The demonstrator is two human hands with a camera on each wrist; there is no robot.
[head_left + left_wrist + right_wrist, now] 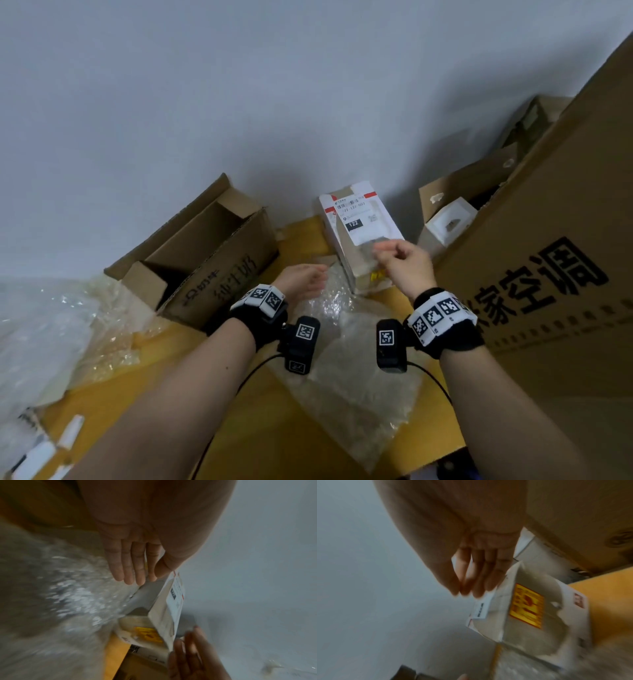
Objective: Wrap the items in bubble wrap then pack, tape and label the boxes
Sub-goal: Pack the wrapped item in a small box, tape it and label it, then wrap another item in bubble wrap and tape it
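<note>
Bubble wrap (346,346) before labelled box (359,236)

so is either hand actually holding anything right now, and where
Neither plainly grips anything. The left hand lies flat, fingers straight, by the bubble wrap. The right hand hovers at the white box, near its label; contact cannot be told.

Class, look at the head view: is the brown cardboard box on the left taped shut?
No. The brown cardboard box has its flaps up, showing its inside.
</note>
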